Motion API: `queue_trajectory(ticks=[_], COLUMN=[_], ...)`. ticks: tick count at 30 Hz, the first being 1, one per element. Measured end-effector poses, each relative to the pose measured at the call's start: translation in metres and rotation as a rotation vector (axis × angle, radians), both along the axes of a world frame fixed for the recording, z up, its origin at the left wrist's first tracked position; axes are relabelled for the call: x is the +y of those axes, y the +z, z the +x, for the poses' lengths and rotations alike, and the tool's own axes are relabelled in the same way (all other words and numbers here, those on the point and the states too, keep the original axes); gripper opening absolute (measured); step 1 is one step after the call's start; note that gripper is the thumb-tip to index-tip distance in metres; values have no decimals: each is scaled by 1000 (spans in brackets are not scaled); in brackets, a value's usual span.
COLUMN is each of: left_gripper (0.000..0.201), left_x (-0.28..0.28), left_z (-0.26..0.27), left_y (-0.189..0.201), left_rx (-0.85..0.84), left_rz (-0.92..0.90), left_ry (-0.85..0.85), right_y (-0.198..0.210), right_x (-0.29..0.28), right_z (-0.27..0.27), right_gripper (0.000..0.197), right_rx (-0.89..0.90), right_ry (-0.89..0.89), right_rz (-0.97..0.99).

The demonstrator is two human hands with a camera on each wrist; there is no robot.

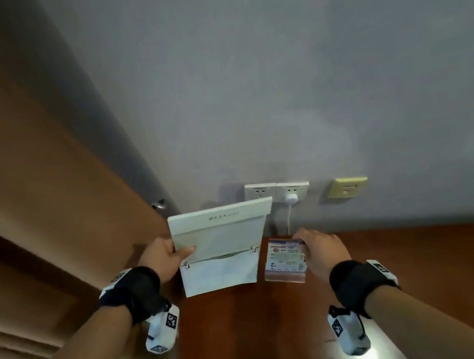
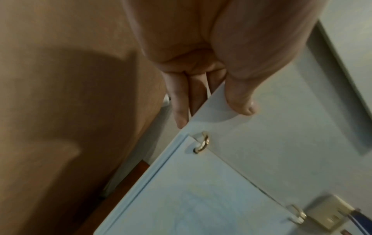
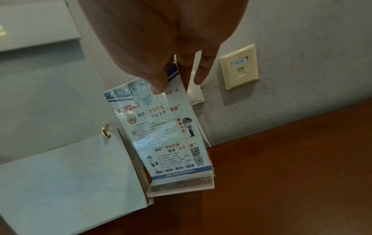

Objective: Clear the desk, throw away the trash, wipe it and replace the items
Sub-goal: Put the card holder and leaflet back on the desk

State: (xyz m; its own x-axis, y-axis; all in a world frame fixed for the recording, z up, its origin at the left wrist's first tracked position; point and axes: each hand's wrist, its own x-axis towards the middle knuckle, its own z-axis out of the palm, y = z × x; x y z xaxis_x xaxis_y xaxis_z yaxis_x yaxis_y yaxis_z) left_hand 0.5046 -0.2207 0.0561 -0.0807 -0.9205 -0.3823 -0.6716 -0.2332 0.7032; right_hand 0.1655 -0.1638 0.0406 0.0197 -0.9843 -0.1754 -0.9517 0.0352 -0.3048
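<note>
left hand pinching ring binder by its left edge | right hand pinching top edge of sign stand | both upright at back of desk by wall, stand just right of binder | each hand on its nearer item

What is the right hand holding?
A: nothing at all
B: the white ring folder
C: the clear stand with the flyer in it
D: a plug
C: the right hand pinches the top of the stand, while the left hand holds the folder.
</note>
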Motion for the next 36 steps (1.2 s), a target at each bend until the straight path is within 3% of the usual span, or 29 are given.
queue_trajectory(ticks=[6, 13, 20, 25, 30, 36], left_gripper=[32, 36, 27, 36, 38, 41], left_x=[-61, -96, -115, -117, -120, -122], left_z=[-1, -6, -13, -20, -23, -32], left_y=[-19, -46, -54, -63, -66, -67], left_rx=[115, 136, 232, 304, 343, 312], left_rz=[-19, -30, -105, -201, -218, -233], left_ry=[-7, -34, 57, 226, 219, 201], right_y=[-23, -47, -63, -66, -70, -64], right_x=[-40, -68, -85, -94, -92, -92], right_z=[8, 3, -8, -16, -19, -19], right_gripper=[27, 30, 28, 25, 31, 23], right_rx=[54, 37, -55, -69, -31, -7], right_ry=[-25, -31, -49, -65, -28, 26], right_rz=[25, 53, 67, 44, 24, -6])
